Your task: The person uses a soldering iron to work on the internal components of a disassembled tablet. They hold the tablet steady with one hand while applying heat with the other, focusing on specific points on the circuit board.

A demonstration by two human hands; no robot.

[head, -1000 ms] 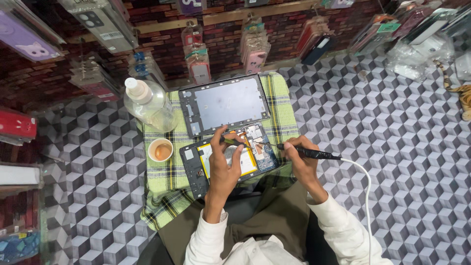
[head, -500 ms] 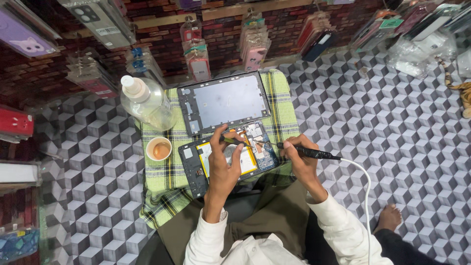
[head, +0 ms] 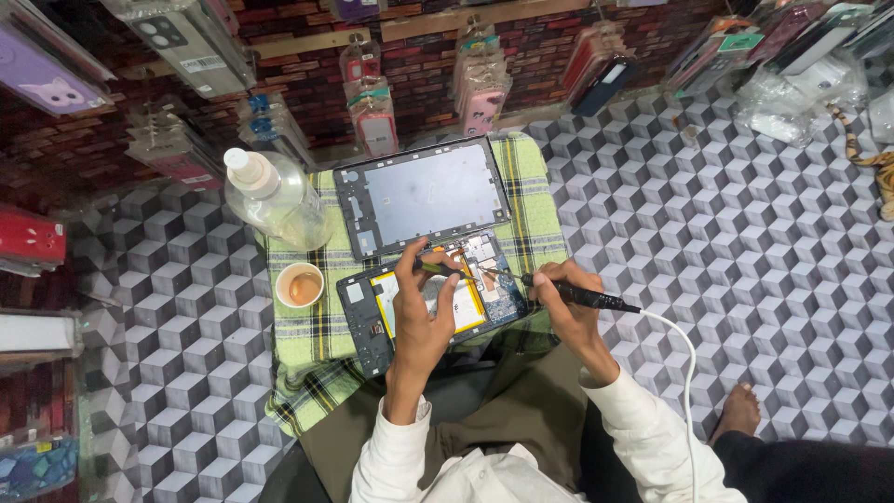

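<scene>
Here the right hand [head: 570, 307] is closed around a slim black pen-shaped tool [head: 579, 295], fingers wrapped on its barrel, with a white cord [head: 678, 354] running from its back end down past the right sleeve. The tool's front end points left toward the opened tablet [head: 430, 300], at the edge of the circuit board in its upper right corner; whether the tip touches the board is hard to say from this height. The left hand [head: 426, 312] lies flat over the yellow battery area of the same tablet, its fingers spread, and the thumb and forefinger pinch what looks like a small dark tool near the top edge of the tablet.

The opened tablet lies on a green checked cloth [head: 307, 349] that covers a low surface in front of the person's knees. Just behind it, on the same cloth, rests the detached grey back panel [head: 421, 196], face up and nearly touching the tablet. To the left of the tablet stands a small cup of brown drink [head: 300, 285], and behind that cup a clear plastic bottle [head: 272, 194] with a white cap. All around is a floor of grey cube-pattern tiles [head: 708, 224]. Packaged phone cases [head: 480, 88] hang along the brick wall beyond the cloth. A bare foot [head: 740, 410] shows at the lower right.
</scene>
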